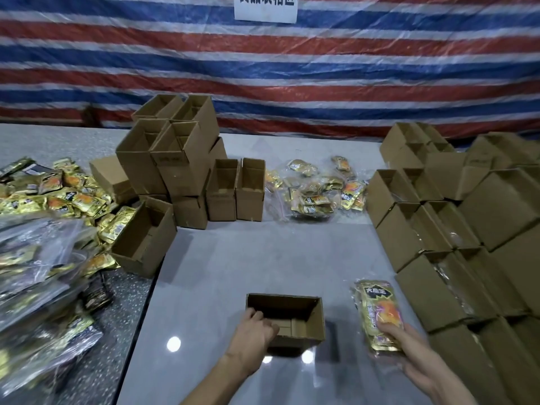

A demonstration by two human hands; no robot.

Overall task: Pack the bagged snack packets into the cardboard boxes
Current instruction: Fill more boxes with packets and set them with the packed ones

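the box (317,320) stands open on the desk (263,258). the left hand (255,328) is at its left wall, fingers curled over the rim and into the box, gripping the cardboard. right of the box and apart from it, the right hand (415,349) pinches the near end of a bag (380,311) of gold packets, thumb on top. the bag's far end sticks out free. i cannot tell whether the bag is lifted or touching the desk.

the box looks empty, so this is probably the first drop-in. the risks as i judge them:
- the bag looks nearly as long as the opening, so if it goes in askew it may catch on the rim and buckle.
- the film looks slick and is held by one end only, so it may slip or droop.
- the left fingers inside the wall sit in the bag's path.
- the box looks light, so a nudge may slide it on the glossy desk if the left hand lets go.
- further right of the box, the stacked boxes (438,229) stand close to the right arm and could be knocked.
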